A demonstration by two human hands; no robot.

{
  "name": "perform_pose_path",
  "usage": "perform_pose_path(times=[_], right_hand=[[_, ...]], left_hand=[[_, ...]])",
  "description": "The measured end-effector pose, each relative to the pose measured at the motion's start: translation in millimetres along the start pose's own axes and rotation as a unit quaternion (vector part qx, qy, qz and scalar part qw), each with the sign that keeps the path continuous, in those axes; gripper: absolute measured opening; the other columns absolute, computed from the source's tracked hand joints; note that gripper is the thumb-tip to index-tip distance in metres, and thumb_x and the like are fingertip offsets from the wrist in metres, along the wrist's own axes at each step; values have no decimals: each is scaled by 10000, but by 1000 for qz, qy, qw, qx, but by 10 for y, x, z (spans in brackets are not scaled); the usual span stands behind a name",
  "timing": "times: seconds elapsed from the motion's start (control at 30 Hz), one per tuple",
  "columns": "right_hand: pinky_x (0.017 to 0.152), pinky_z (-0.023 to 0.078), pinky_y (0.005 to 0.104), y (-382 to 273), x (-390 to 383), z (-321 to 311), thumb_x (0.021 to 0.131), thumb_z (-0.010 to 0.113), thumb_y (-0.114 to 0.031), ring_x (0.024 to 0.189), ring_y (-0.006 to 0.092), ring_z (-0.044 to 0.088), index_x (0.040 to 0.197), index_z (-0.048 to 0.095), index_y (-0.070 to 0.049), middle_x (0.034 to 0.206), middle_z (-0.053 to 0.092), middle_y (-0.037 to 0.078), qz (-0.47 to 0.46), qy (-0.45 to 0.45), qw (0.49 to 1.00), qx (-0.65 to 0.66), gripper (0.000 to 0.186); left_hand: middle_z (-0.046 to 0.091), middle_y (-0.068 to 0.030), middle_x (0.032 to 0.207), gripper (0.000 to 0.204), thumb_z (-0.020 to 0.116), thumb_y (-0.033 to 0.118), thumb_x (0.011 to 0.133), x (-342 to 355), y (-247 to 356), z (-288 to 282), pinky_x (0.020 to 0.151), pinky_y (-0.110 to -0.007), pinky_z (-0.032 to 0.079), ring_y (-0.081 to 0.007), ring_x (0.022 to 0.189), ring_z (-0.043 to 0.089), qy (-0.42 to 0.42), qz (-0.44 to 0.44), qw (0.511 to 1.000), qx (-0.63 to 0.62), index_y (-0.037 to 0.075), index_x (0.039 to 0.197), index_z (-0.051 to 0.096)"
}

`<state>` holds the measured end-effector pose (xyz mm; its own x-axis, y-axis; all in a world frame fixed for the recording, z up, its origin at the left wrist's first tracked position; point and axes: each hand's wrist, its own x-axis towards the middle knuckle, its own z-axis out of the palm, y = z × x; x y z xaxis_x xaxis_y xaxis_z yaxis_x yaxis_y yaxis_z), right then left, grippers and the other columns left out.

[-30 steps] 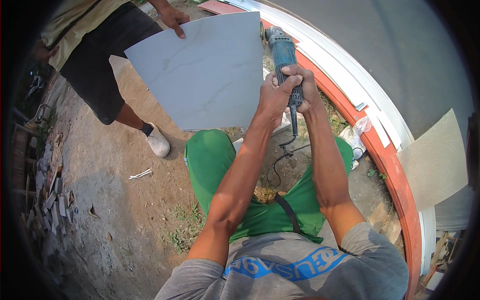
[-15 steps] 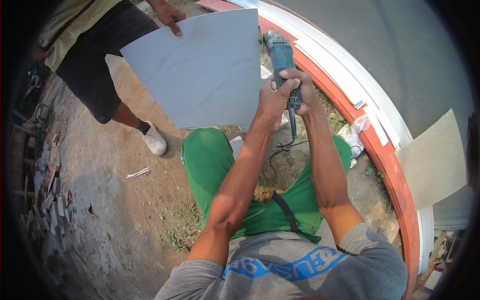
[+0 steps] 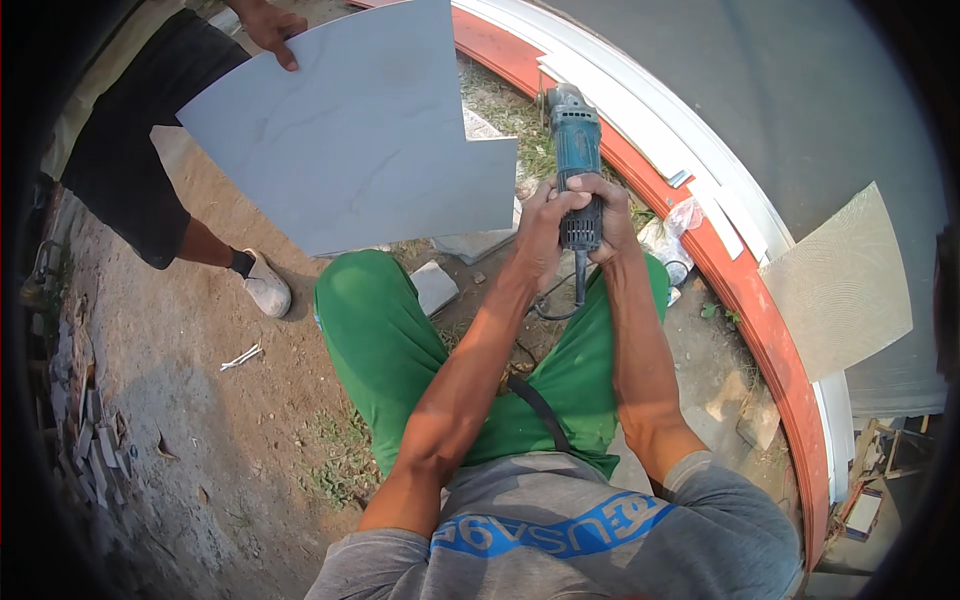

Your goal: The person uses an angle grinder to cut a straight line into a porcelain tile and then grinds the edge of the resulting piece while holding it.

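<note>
Both my hands are closed around the body of a blue-green angle grinder: my left hand on its left side, my right hand on its right. The grinder's head points away from me, its disc edge-on at the left of the head. Left of it, apart from the disc, is a large pale grey marbled tile. A rectangular notch shows in the tile's far right corner. Another person's hand grips the tile's far left edge. The grinder's cord runs down between my knees.
A red metal beam and white strips curve along the right. A ridged beige sheet leans over them. Broken tile pieces lie near my left knee. The co-worker's shoe stands on the dirt at left.
The grinder has come away from the tile's right edge and nearer to me. A corner piece has left the tile, showing a notch. My view has shifted right.
</note>
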<state>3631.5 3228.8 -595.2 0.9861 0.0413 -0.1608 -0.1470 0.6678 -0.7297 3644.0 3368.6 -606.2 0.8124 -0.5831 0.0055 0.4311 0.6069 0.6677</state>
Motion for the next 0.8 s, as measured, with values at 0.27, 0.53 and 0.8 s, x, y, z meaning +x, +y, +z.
perform_pose_path(times=[0.27,0.53,0.8], right_hand=[[617,549,317,87,-227,-129,857,811,-222,681,137,695,957,724,-3,829,722,61,-143,201,923,-295,256],[734,571,423,166,-183,-309,828,853,-294,827,298,779,965,702,38,871,767,191,-145,316,784,-514,390],[757,573,442,207,-149,-447,821,860,-331,859,341,788,948,698,55,877,772,214,-142,346,781,-501,438]], left_hand=[[728,-67,975,455,684,358,926,272,-118,194,803,-320,532,-168,857,681,72,66,974,205,-36,1150,721],[774,-168,849,665,771,657,857,689,-177,516,797,-442,569,-287,817,749,228,-46,821,522,-7,872,816],[761,-157,817,661,790,626,872,715,-286,480,750,-411,567,-239,755,724,216,-49,830,511,-34,887,817]])
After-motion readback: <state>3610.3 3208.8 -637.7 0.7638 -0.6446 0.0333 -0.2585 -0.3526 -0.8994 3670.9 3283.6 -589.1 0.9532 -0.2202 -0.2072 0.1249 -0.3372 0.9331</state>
